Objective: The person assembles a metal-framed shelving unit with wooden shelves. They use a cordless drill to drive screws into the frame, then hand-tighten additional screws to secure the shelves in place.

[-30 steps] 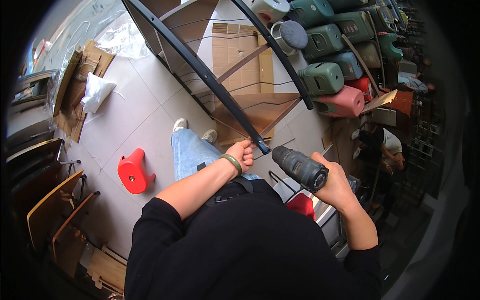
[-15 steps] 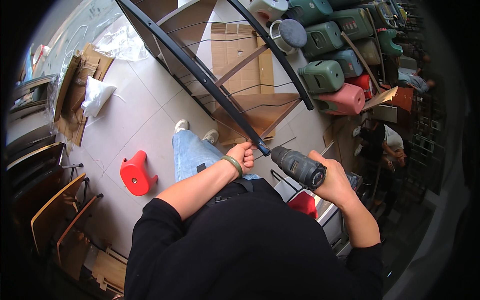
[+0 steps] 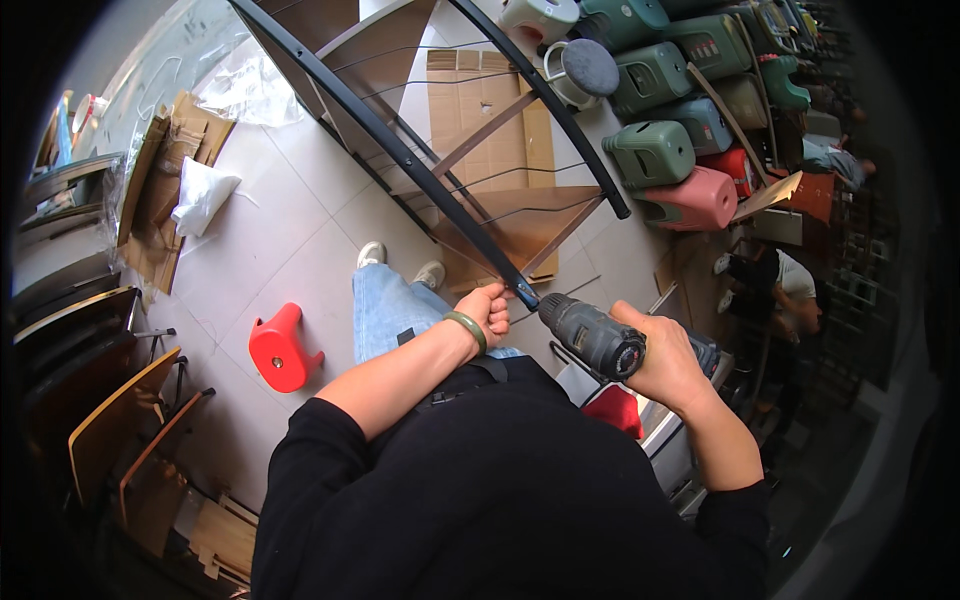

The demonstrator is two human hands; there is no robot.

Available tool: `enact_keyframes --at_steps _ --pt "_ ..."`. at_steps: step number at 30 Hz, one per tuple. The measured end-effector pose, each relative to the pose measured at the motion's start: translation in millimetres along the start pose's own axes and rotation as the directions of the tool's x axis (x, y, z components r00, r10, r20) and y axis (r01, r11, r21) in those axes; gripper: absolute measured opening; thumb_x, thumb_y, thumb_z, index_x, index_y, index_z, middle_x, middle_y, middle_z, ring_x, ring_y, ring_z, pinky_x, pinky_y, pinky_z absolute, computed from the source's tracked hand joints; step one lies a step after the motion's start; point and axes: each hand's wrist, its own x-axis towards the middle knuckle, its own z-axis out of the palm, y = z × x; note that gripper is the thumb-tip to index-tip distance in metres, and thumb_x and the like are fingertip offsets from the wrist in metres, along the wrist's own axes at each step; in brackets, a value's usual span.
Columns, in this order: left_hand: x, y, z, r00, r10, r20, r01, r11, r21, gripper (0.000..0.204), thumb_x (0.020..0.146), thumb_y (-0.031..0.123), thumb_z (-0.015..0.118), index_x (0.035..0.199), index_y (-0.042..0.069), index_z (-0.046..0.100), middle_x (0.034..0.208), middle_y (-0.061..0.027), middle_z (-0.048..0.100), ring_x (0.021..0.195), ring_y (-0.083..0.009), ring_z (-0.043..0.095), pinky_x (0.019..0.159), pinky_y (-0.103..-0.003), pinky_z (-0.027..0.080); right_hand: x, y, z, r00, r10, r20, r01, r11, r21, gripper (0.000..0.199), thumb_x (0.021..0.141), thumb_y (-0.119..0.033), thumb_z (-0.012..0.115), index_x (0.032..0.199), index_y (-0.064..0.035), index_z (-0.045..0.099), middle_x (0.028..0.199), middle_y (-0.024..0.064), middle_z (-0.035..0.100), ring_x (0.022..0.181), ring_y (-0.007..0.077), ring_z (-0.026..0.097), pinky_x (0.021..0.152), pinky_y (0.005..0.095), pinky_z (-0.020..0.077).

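Note:
My right hand (image 3: 662,358) is wrapped round the grip of a dark cordless drill (image 3: 585,332). The drill's front points left, at the near end of a black metal post (image 3: 440,188). This post belongs to a tilted shelf rack with brown boards (image 3: 535,222) and thin black rods. Beside the same post end is my left hand (image 3: 484,312), fingers curled closed and fingertips against the post. Whatever lies inside those fingers is hidden. A green bangle circles the left wrist. The drill's tip meets or nearly meets the post; contact cannot be made out.
A red plastic stool (image 3: 280,350) stands on the tiled floor left of my legs. Folded chairs (image 3: 125,400) lean at the left. Flattened cardboard (image 3: 475,120) lies behind the rack. Green and pink stools (image 3: 695,198) are piled far right, near another person (image 3: 795,280).
The whole view has shifted slightly, with floor objects appearing a little farther right. Both hands keep their places at the post end, and the drill is still held against or near it.

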Motion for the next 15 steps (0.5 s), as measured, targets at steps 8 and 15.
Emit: enact_keyframes --at_steps 8,15 --pt "2.0 -3.4 -1.1 1.000 0.031 0.005 -0.031 0.999 -0.013 0.021 0.103 0.027 0.050 0.092 0.009 0.054 0.054 0.0084 0.029 0.046 -0.0059 0.022 0.041 -0.022 0.019 -3.0 3.3 3.2 0.996 -0.075 -0.043 0.074 0.997 -0.015 0.025 0.073 -0.010 0.069 0.094 -0.0082 0.055 0.082 0.0207 0.065 0.083 0.0444 0.062 0.070 0.0504 0.0479" --pt "2.7 -4.9 -4.3 0.999 0.032 0.040 -0.032 0.999 -0.002 0.022 0.103 0.028 0.049 0.090 0.010 0.054 0.054 0.0081 0.028 0.046 -0.0060 0.023 0.041 -0.022 0.018 -2.4 0.6 -4.5 0.968 -0.244 -0.056 0.238 0.967 -0.094 0.025 0.072 -0.007 0.066 0.094 -0.0066 0.057 0.082 0.0177 0.064 0.081 0.0420 0.063 0.067 0.0476 0.0484"
